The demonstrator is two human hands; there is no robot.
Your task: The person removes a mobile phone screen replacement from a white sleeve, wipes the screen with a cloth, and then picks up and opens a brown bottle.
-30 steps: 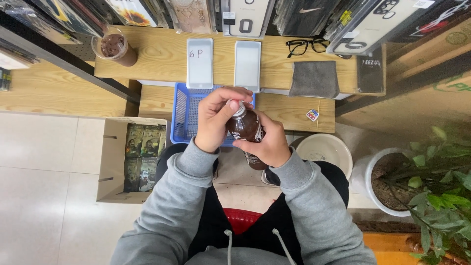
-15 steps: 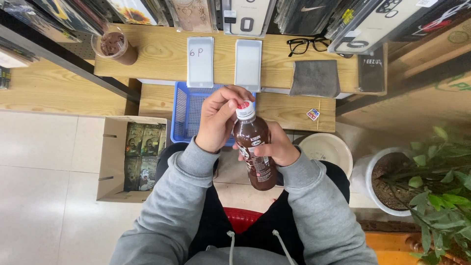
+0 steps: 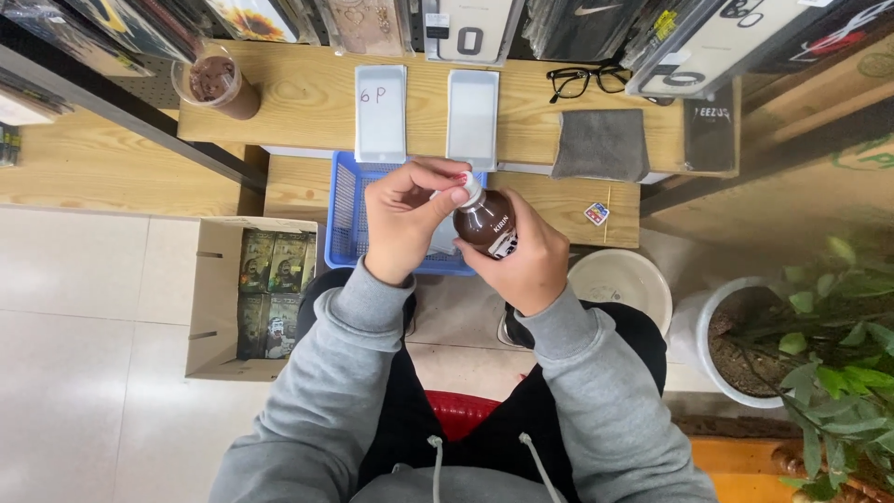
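Clearly the small clear plastic bottle of dark brown drink (image 3: 486, 222) sits tilted between both hands, held above the lap in front of the blue plastic mesh basket (image 3: 346, 216) on the lower wooden worktop (image 3: 549, 200). The right hand (image 3: 520, 256) wraps its body, a full closed grip around the labelled middle, while the left hand (image 3: 402, 216) pinches the white cap (image 3: 468, 189) with fingertips narrowed around it.

Judging by how full it looks, the bottle should feel moderately heavy for its size, with thin walls that give a little when squeezed; its smooth surface may be slippery (any condensation cannot be made out). The middle, where the right hand already sits, seems the safest place to hold, keeping the neck free.

Much is hidden: the bottle's base lies behind the right palm, the cap is mostly covered by fingers, so whether it is sealed or loosened cannot be told. What lies in the basket is screened by the hands.
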